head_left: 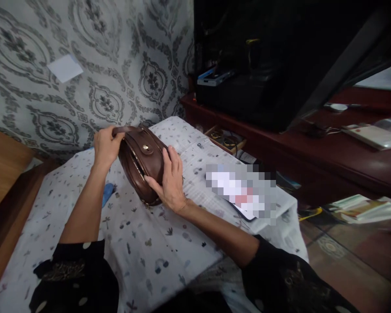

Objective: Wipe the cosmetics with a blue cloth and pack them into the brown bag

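Observation:
A brown leather bag (140,163) with a gold zipper and a round stud stands on its edge on a table covered by a white patterned cloth (143,248). My left hand (106,145) is closed on the bag's strap or top end at its far left. My right hand (170,180) wraps round the bag's right side, fingers over the front and thumb underneath. Both forearms reach in from black spotted sleeves at the bottom of the view.
A blurred flat item (239,189) lies on the cloth right of the bag. Behind stands a dark red cabinet (313,152) with a black appliance (263,65), a small wooden tray (226,139) and papers. Books (361,208) lie on the floor at right. Patterned wallpaper is behind.

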A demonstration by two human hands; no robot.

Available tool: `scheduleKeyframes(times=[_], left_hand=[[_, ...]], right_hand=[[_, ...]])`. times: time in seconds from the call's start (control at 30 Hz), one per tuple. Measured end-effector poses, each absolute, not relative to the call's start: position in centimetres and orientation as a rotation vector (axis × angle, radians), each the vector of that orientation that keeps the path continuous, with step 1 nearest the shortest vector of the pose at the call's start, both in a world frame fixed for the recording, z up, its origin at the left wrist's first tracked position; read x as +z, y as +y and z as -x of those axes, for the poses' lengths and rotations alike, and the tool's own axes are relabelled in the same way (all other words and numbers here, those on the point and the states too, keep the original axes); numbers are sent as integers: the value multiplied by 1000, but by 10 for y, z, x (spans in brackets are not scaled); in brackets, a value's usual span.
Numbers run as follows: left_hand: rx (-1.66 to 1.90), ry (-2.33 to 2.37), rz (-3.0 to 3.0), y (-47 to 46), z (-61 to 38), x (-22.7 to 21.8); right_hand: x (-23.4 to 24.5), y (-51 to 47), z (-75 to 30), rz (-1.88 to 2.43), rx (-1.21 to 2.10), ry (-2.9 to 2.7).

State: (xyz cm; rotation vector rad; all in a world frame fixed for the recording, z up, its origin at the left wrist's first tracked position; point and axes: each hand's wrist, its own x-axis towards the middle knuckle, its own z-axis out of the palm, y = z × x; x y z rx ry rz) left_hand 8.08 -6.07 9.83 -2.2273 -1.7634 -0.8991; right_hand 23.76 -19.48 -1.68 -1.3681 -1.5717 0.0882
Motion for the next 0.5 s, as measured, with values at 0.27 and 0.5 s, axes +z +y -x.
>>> scheduleKeyframes(times=[0.27, 0.5], left_hand=[[-1018, -1743, 2463, -59, -77, 104], [-1083, -1695, 2758, -34, -105, 115]], right_hand=[[-23, -197, -247, 1194, 138, -1532], [-31, -202, -252, 1105, 184, -1442]])
